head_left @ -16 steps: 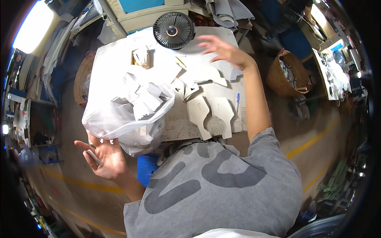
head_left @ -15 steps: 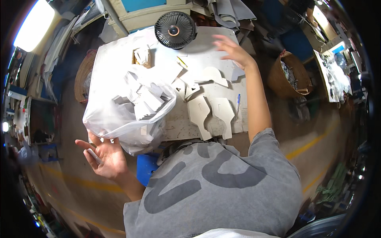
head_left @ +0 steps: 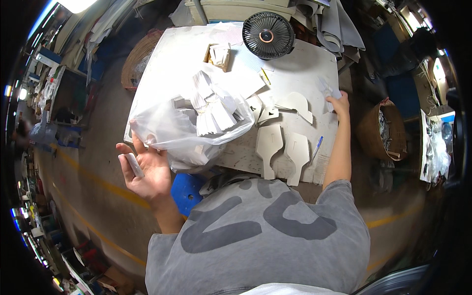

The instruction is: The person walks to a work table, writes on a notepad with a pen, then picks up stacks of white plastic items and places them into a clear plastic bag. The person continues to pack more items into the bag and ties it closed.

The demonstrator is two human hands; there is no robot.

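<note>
My left hand (head_left: 151, 174) is palm up at the table's left front corner. A small white flat piece (head_left: 133, 165) is tucked against its curled fingers. Its other fingertips are at the rim of a translucent plastic bag (head_left: 167, 132), partly behind the film. Bundles of white folded paper strips (head_left: 214, 110) fill the bag. At the table's right edge, my right hand (head_left: 340, 104) pinches thin pale pieces (head_left: 326, 88), somewhat blurred. Nearest to it lie a rounded cream card stack (head_left: 296, 104) and two paddle-shaped card stacks, one left (head_left: 269, 145) and one right (head_left: 298, 153).
A black fan (head_left: 268, 35) stands at the back of the white table (head_left: 167, 59). Near it are a small box of pale pieces (head_left: 218, 56) and a yellow marker (head_left: 265, 76). A blue pen (head_left: 317, 147) lies at the right. Wicker baskets flank the table, left (head_left: 137, 56) and right (head_left: 382, 129).
My right hand has come down from beside the fan to the table's right edge and taken hold of thin pale pieces. My left hand stays by the bag. The whole view has shifted.
</note>
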